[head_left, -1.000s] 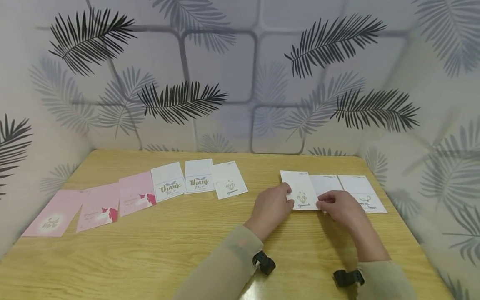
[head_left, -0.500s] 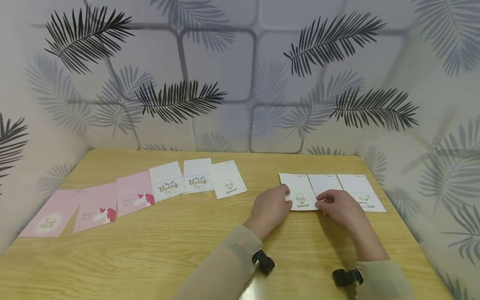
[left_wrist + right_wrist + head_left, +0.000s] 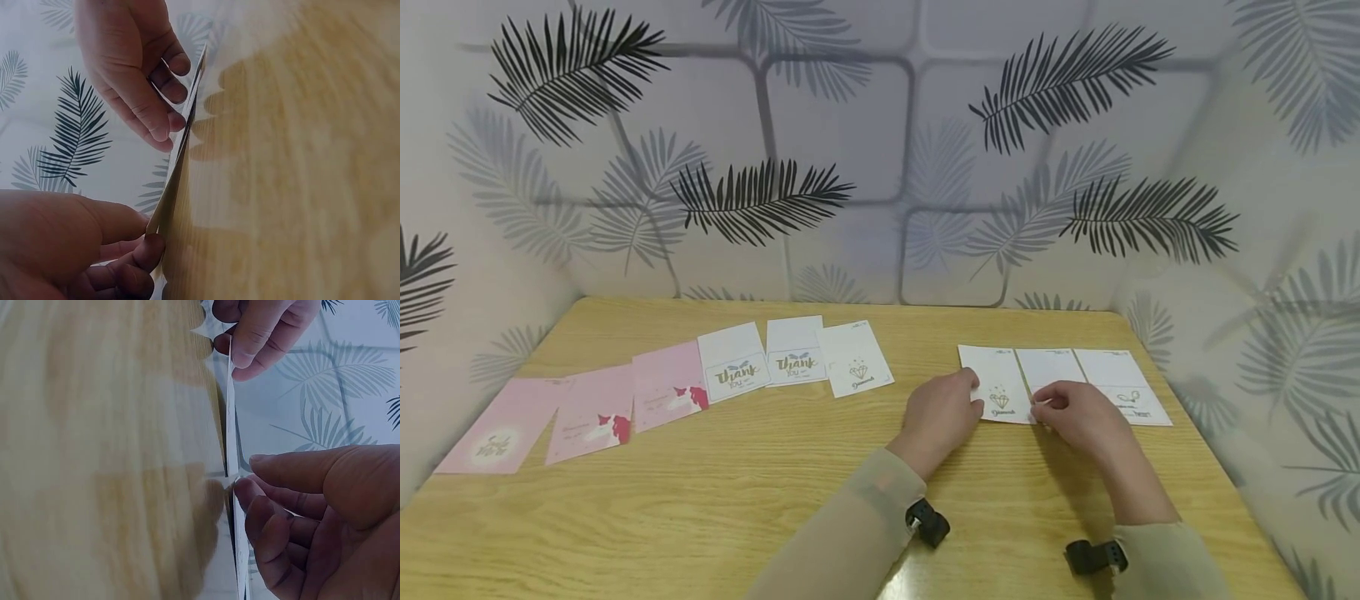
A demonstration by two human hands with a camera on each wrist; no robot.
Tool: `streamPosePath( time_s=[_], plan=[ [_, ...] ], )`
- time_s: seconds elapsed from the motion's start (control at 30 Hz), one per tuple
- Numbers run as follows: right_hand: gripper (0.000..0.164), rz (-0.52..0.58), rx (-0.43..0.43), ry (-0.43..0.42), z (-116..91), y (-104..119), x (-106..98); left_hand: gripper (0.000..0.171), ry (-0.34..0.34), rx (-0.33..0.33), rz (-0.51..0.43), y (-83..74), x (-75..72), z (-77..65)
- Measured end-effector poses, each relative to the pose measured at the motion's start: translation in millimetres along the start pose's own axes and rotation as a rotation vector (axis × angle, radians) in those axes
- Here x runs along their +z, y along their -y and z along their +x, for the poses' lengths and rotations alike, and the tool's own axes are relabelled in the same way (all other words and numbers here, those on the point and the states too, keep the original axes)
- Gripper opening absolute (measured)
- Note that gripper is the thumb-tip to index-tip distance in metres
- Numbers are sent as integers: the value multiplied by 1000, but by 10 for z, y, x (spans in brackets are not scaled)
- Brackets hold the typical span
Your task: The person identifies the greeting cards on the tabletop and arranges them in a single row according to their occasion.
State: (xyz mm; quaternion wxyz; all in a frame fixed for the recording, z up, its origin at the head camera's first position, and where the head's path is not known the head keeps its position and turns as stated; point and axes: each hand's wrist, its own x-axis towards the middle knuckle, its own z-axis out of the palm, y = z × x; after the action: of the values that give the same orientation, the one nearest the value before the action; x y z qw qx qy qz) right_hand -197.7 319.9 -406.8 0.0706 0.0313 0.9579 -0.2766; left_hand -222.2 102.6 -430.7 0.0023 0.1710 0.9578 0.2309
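Note:
A white greeting card (image 3: 997,385) printed with a gold diamond lies third from the right edge in a short row. My left hand (image 3: 942,414) pinches its left edge; in the left wrist view the thumb is above the card and fingers are under it. At the card's lower right corner is my right hand (image 3: 1081,417), index fingertip at the edge and the thumb apart from it in the right wrist view. Beside it, a white card (image 3: 1051,365) is partly covered by the right hand. Farther right lies a white card (image 3: 1120,375) with a heart print.
Across the left half of the wooden table (image 3: 700,508) runs another row: a diamond card (image 3: 854,358), a "Thank you" card (image 3: 795,351), a second "Thank you" card (image 3: 732,360), and several pink cards (image 3: 593,404). A patterned wall (image 3: 880,167) borders the table's far edge.
The diamond card at the right has come down flatter and shifted slightly left, so a strip of wood shows between it and its neighbour. Both hands have hardly moved.

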Motion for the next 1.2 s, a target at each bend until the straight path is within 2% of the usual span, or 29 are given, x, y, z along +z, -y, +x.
streamPosePath(
  time_s=[0.47,0.93,1.2],
  plan=[
    [33,19,-35,2,13,-37,6,23,-1,30,51,-37,-17,-8],
    [34,35,-15,23,15,-70,31,16,34,39,118,-77,-9,1],
    [35,40,1,23,6,-57,31,15,31,54,137,-71,21,1]
  ],
)
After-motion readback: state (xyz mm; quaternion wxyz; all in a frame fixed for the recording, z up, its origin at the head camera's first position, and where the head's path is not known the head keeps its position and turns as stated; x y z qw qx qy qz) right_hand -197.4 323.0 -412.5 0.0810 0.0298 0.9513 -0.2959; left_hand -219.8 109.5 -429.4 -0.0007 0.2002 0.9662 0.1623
